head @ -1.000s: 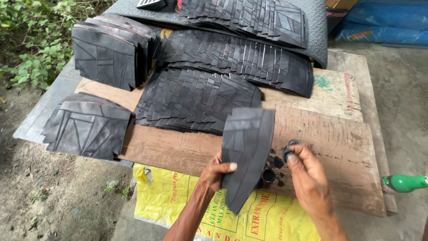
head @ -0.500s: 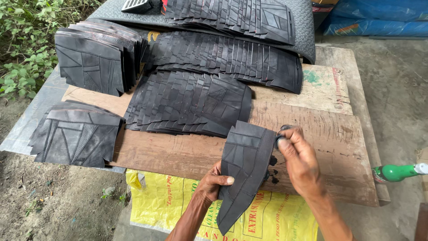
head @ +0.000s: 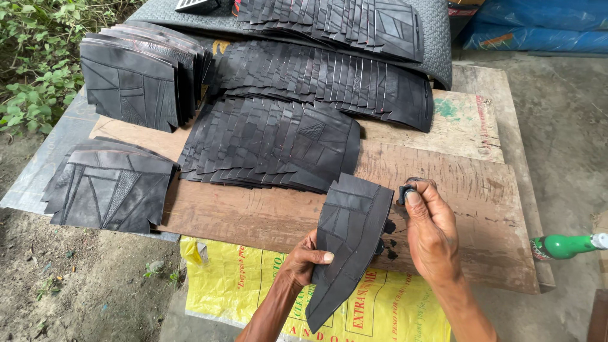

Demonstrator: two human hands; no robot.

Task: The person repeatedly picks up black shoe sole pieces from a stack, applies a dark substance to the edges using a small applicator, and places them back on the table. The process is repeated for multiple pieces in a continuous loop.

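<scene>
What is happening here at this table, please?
A person works with flat black rubber pieces at a wooden board. The left hand holds one tapered black piece by its lower edge, tilted up over the board. The right hand pinches a small dark object beside the top corner of that piece. Behind them, many similar pieces lie in overlapping rows and stacks. A yellow sack lies under the board's near edge.
</scene>
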